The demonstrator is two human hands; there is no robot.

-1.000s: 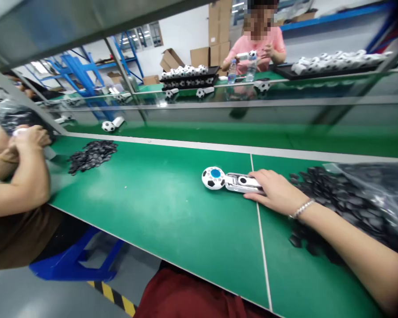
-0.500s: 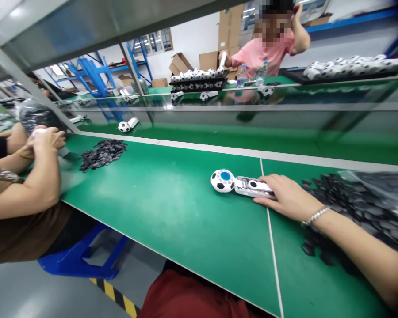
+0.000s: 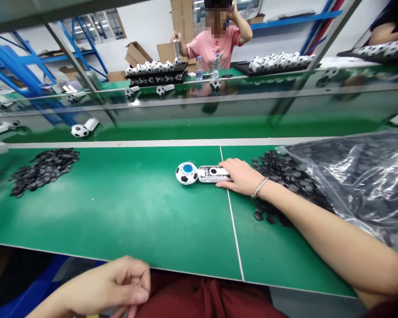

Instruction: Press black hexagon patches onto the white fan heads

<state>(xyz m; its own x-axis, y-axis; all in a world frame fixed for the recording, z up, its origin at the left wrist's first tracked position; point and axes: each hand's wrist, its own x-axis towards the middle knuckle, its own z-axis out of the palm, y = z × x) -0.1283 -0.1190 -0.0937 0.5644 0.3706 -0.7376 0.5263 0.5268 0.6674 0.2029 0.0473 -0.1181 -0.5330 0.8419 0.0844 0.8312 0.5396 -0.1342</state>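
A white handheld device (image 3: 205, 174) with a football-patterned round head and a blue disc on it lies on the green table. Its open handle points right and shows a black round spot inside. My right hand (image 3: 240, 176), with a bracelet at the wrist, grips the handle's far end, thumb on the near side and fingers on the far side. Low in the view, at the table's front edge over my lap, my left hand (image 3: 119, 282) is curled closed; anything inside it is hidden. Loose black pieces (image 3: 281, 172) lie just beyond my right hand.
A clear plastic bag (image 3: 361, 176) of black pieces lies at right. Another black pile (image 3: 46, 168) is at left. Behind the table's white edge, a football device (image 3: 84, 128) rests on a green strip. Across, a person in pink (image 3: 215, 44) sits by loaded black trays (image 3: 155, 79).
The view has swung right, so the left-hand neighbour is mostly out of sight. My left hand has come into view at the bottom. My right hand still grips the device.
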